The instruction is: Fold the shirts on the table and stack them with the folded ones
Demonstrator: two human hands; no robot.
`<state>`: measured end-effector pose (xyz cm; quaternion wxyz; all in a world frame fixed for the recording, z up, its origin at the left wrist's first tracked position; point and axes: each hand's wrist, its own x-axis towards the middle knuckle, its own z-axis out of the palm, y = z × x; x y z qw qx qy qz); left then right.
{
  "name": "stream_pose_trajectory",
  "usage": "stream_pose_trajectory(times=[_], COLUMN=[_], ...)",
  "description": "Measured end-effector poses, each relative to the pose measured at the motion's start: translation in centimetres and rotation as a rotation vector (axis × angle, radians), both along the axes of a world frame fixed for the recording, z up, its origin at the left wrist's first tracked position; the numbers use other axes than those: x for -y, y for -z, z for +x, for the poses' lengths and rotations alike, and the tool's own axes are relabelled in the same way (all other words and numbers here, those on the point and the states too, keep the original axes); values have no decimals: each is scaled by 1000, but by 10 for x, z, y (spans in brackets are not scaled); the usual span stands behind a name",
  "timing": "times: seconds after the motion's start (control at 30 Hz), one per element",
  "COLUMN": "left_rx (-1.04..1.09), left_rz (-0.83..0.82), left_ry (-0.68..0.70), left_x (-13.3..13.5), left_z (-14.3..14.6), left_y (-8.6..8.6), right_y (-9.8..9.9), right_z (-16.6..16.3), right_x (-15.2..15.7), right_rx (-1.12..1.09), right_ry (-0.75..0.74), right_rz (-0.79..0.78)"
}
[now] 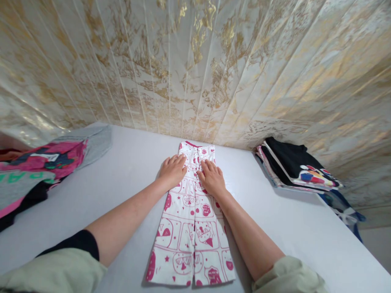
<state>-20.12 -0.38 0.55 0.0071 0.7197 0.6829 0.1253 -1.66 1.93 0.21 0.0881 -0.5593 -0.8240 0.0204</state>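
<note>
A pair of white trousers with pink cartoon prints (189, 232) lies flat on the white table (122, 179), waistband towards the wall, legs towards me. My left hand (172, 170) rests palm down on the upper left part, fingers stretched flat. My right hand (211, 177) presses flat on the upper right part beside it, fingers extended. Neither hand holds anything.
A loose heap of pink, grey and black clothes (39, 167) lies at the left edge. A folded stack with a black printed garment on top (296, 169) sits at the right by the wall. A marbled gold-and-white wall (195, 69) backs the table.
</note>
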Motion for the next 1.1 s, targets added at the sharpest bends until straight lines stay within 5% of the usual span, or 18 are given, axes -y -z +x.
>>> stream_pose_trajectory(times=[0.3, 0.5, 1.1], left_rx=[3, 3, 15], left_rz=[18, 31, -34], left_ry=[-6, -4, -19], left_x=[0, 1, -7], left_z=[1, 1, 0], left_y=[4, 5, 0], right_y=[1, 5, 2], right_z=[2, 0, 0], right_x=[1, 2, 5], right_rx=[-45, -4, -29], right_ry=[47, 20, 12], right_rz=[100, 2, 28])
